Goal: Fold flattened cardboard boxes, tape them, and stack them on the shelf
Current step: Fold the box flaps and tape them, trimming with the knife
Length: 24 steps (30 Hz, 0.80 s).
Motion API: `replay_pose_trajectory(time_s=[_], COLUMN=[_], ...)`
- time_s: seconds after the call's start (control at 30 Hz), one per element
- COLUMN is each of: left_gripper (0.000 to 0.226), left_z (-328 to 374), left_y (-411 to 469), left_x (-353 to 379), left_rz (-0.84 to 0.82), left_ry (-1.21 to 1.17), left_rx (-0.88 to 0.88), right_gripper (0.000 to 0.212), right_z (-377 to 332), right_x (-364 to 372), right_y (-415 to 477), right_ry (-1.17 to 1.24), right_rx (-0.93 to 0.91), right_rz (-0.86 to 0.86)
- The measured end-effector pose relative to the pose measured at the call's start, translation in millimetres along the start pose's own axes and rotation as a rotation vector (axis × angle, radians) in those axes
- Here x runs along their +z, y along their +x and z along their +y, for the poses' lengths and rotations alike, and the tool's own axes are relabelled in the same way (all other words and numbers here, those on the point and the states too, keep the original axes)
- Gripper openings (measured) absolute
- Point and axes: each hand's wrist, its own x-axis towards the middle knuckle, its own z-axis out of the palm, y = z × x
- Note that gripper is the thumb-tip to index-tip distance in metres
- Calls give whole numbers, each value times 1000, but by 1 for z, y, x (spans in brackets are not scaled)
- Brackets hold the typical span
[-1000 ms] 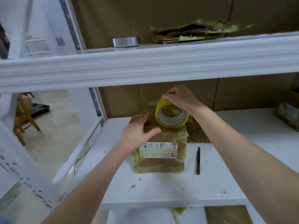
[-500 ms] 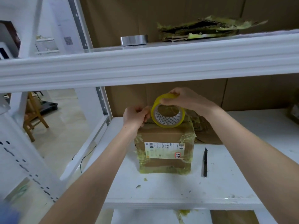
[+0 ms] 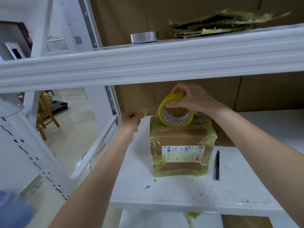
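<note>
Head view. Cardboard box (image 3: 181, 139): brown corrugated, blocky, closed. Its edges and corners are wrapped in wrinkled, yellowish translucent tape, and a white rectangular shipping label (image 3: 182, 153) is on the near face. It sits on the white shelf (image 3: 172, 193), whose painted surface is scuffed and carries a few tape scraps.

Tape roll (image 3: 166, 119): yellow ring with a printed white core, standing on edge and tilted, lower rim touching the box's top face. Right hand (image 3: 190, 99) grips the roll from above, thumb inside the core and fingers curled over the outer rim.

Left hand (image 3: 129, 121) is just left of the box at top-edge height and not touching it. Its fingertips pinch a thin, glossy, translucent tape end (image 3: 144, 111). The run of tape between that end and the roll is too faint to trace.

Black utility knife (image 3: 217, 165): slim, straight, lying flat on the shelf just right of the box, apart from it.

Upper shelf beam (image 3: 148, 63): white ribbed metal, crossing above both hands. On it sit a silver tape roll (image 3: 144, 37), lying flat, and flattened cardboard (image 3: 222, 22) with ragged edges and torn yellow tape. Plain brown cardboard sheets (image 3: 263, 91) back the shelf. A wooden chair (image 3: 46, 117) stands on the floor far left.
</note>
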Motion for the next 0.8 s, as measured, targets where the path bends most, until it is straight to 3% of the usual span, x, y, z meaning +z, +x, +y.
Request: replay_pose_trajectory(time_s=[0.43, 0.8], left_gripper=[22, 19], left_z=[-15, -30], left_y=[-40, -56], left_x=[-3, -5], left_rz=[26, -35], left_ry=[-224, -203], left_rx=[-90, -120], right_gripper=[40, 48], right_z=[5, 20], right_x=[1, 0], right_y=[-13, -25], right_ry=[90, 211], right_rx=[-112, -121], right_rz=[-33, -112])
